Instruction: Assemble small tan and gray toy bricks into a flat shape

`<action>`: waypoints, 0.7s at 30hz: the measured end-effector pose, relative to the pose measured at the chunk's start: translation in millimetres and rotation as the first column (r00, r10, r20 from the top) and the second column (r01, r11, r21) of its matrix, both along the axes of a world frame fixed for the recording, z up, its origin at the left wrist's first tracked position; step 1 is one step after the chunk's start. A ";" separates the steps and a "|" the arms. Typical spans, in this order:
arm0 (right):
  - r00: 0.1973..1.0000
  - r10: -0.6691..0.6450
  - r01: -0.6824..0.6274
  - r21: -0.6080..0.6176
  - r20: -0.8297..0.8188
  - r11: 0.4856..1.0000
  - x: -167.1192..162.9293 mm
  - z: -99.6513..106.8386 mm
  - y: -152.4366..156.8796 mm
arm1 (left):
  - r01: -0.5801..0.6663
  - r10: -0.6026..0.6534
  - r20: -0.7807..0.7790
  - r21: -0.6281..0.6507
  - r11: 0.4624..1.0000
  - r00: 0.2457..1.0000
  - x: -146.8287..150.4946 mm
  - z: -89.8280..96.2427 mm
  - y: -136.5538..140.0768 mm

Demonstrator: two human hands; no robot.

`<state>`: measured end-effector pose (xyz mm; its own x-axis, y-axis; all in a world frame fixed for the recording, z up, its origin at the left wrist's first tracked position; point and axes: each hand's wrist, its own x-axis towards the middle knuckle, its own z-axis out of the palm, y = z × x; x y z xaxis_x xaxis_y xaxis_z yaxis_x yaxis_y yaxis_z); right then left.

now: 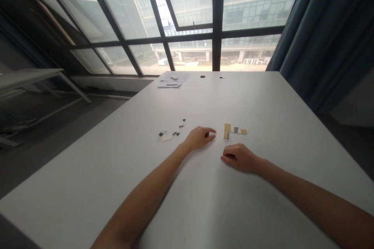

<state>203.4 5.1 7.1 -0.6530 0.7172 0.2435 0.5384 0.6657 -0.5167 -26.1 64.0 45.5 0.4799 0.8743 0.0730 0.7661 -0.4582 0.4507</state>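
A wide, pale grey worktop (263,97) fills most of the view, matte and bare over much of its face. Near its middle lies a small L-shaped assembly of flat bricks (233,130), tan with grey and pale pieces. The left hand (200,138) rests on the worktop just left of the assembly, thumb and forefinger pinched together at the tips; whether something tiny sits between them cannot be told. The right hand (239,157) lies just nearer than the assembly, fingers curled loosely under, holding nothing visible. Both forearms stretch across the surface, bare.

Left of the assembly, beyond the left hand, a scatter of loose bricks (172,131) lies in black, white and tan. Far beyond the assembly, at the worktop's far edge, sit some sheets of paper (173,79) and two small dark round spots (202,76).

Behind that edge rises a wall of large windows (187,15) with dark frames, some slanted, showing pale buildings outside. A dark teal curtain (327,35) hangs to the right of the assembly's side of the room, and another pale table (29,76) stands off to the left over dark grey floor (43,132).
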 end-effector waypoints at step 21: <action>0.999 0.028 -0.029 -0.056 -0.015 0.998 1.1 -4.6 0.0 | -0.678 0.569 -0.439 -0.139 0.722 0.696 -183.1 31.9 60.1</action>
<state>204.5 5.0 2.5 -0.6700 0.7112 0.2126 0.5118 0.6500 -0.5617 -209.1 124.1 77.4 -0.2415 0.9328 -0.2675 0.9508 0.2826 0.1272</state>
